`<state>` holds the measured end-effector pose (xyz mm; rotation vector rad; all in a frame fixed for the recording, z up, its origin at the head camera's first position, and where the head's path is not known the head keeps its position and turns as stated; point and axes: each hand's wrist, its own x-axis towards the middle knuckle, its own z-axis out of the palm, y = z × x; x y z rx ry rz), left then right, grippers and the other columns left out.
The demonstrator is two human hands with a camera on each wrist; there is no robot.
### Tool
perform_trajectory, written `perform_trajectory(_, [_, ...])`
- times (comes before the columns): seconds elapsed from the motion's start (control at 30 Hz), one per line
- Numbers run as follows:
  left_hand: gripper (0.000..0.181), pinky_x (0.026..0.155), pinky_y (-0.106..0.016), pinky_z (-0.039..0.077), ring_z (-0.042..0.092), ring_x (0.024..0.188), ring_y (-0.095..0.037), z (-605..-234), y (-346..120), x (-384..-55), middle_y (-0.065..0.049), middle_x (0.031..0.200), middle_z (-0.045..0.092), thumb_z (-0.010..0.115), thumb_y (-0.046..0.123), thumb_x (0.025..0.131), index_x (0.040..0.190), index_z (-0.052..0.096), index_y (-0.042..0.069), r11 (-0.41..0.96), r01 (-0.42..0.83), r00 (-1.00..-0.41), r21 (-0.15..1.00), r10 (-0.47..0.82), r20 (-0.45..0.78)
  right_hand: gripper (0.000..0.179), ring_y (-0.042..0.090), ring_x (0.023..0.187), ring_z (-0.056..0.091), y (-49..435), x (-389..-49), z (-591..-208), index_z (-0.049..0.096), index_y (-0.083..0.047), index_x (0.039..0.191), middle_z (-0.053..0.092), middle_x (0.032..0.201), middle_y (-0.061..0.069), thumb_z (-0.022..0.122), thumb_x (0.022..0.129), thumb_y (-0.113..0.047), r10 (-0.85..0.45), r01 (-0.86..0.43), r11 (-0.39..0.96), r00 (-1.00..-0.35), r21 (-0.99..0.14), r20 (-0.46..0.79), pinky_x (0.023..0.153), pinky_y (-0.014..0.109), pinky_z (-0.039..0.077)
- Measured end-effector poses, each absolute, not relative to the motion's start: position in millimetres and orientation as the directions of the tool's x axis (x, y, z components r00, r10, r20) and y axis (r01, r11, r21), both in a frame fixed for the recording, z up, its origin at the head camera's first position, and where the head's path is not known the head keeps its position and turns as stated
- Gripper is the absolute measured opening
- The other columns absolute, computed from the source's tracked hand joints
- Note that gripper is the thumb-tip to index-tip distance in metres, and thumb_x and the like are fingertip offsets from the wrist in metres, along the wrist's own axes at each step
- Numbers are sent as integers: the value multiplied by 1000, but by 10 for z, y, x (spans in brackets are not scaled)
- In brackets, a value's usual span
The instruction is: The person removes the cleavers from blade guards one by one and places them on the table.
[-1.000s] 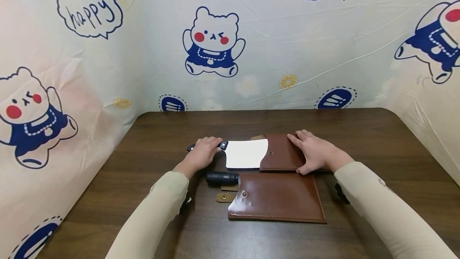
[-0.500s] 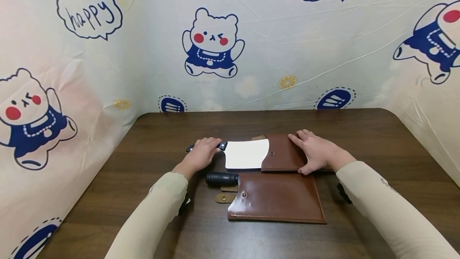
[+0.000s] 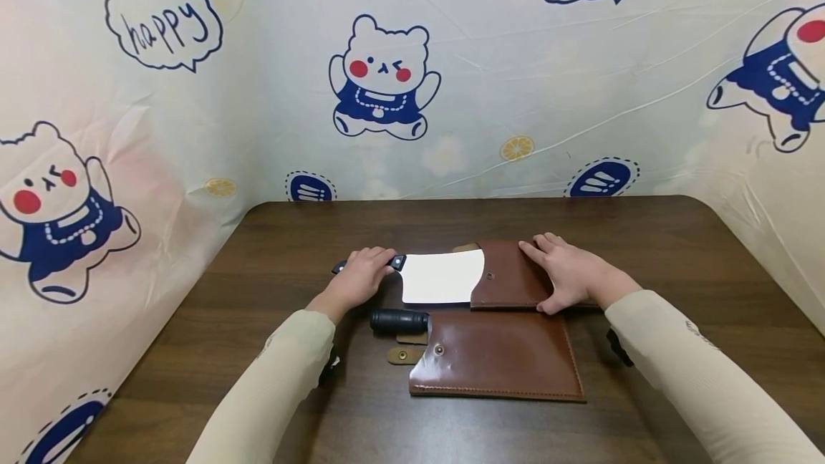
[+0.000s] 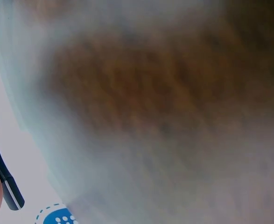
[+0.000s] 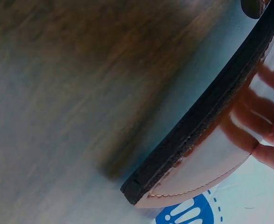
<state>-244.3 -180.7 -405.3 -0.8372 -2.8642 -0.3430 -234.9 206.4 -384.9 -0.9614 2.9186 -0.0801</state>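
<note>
My left hand (image 3: pixel 361 276) grips the black riveted handle of a cleaver (image 3: pixel 442 278), whose broad blade shows bright white. The front part of that blade is hidden inside a brown leather sheath (image 3: pixel 512 274). At a corner of the left wrist view, my fingers wrap the cleaver handle (image 4: pixel 8 186). My right hand (image 3: pixel 570 274) rests spread on the closed end of the sheath, thumb at its near edge. In the right wrist view, straight fingertips touch the shiny face of the stitched sheath (image 5: pixel 207 154), beside its dark edge.
Nearer to me lies a second brown sheath (image 3: pixel 496 356) with a black cylindrical handle (image 3: pixel 398 321) sticking out to the left. Its tan snap strap (image 3: pixel 402 355) lies on the dark wooden table (image 3: pixel 464 435). A patterned cloth (image 3: pixel 470 92) stands behind.
My hands have moved slightly apart: the left hand a little left with the cleaver, the right a little right with the sheath. Slightly more blade shows.
</note>
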Motion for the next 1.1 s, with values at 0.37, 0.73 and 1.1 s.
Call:
perform_trajectory(0.37, [33,95,-48,39,54,110,-30,-4052,-1829,-2439,-12,120,60,52,17,95,126,54,4,825,533,-844,186,505,181,102,47,129,31,2109,-2349,-3863,33,-1,141,35,138,31,74,62,-50,-590,-586,807,-805,-73,-55,97,53,39])
perform_trajectory(0.73, [35,98,-47,38,53,113,-29,-4042,-1841,-2436,-12,121,59,51,19,96,127,53,4,835,517,-855,190,492,162,102,46,128,32,2160,-2335,-3848,33,0,141,36,137,31,75,62,-49,-597,-593,802,-801,-74,-49,96,53,40])
perform_trajectory(1.1, [35,99,-47,37,53,113,-29,-4037,-1848,-2427,-12,122,58,51,19,96,128,53,6,840,509,-860,189,487,152,102,46,128,31,2183,-2325,-3824,32,0,141,37,136,30,76,62,-48,-599,-594,800,-798,-81,-68,94,53,41])
